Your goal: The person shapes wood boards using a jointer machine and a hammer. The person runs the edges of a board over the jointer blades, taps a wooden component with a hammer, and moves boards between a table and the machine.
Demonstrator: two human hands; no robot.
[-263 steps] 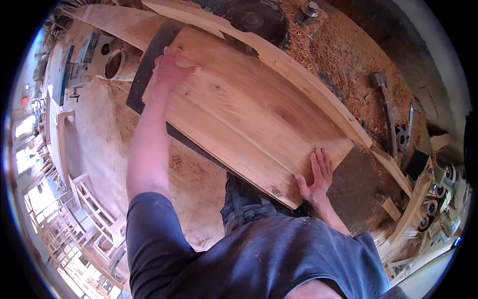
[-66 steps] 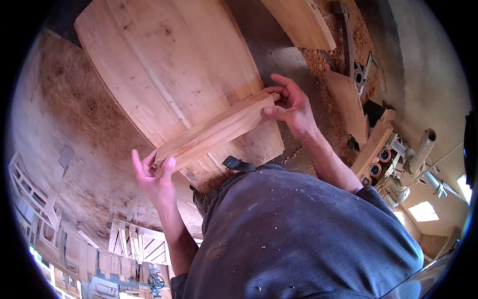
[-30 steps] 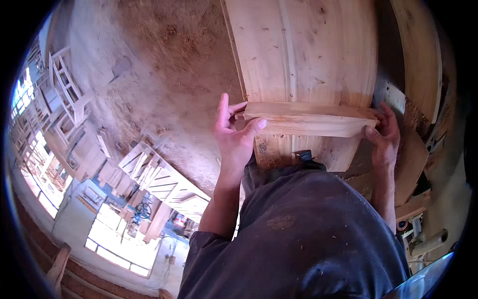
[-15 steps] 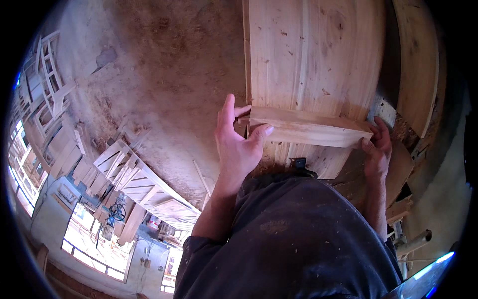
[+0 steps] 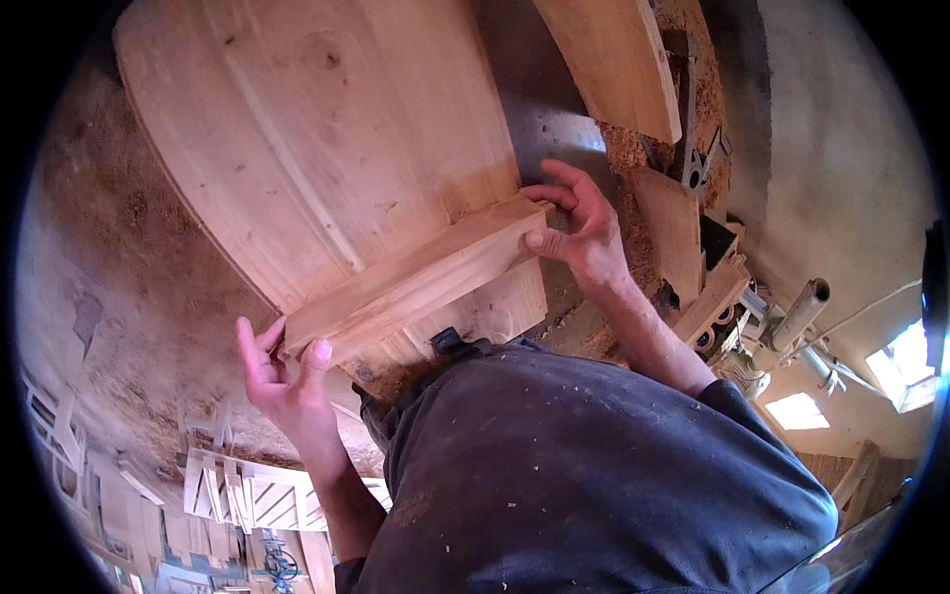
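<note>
A pale wooden block (image 5: 426, 282), long and squared, lies crosswise over a wide wooden panel (image 5: 346, 129), near the panel's close end. At the block's left end is my left hand (image 5: 292, 386), its thumb against the near face and its fingers round the end. My right hand (image 5: 584, 228) grips the opposite end, thumb on the near side, with some fingers reaching over the far side and one raised. Whether the block touches the panel all along its underside, I cannot tell.
Past the panel's right side stands another curved-edged board (image 5: 618, 64) amid wood shavings. Offcuts (image 5: 712, 302) and a metal pipe (image 5: 800, 315) are further right. Low at the left, a slatted wooden frame (image 5: 252, 495) lies over the dusty floor (image 5: 148, 257).
My view has swung to the right, so panel and block now appear further left and slanted. Both hands remain at the block's ends.
</note>
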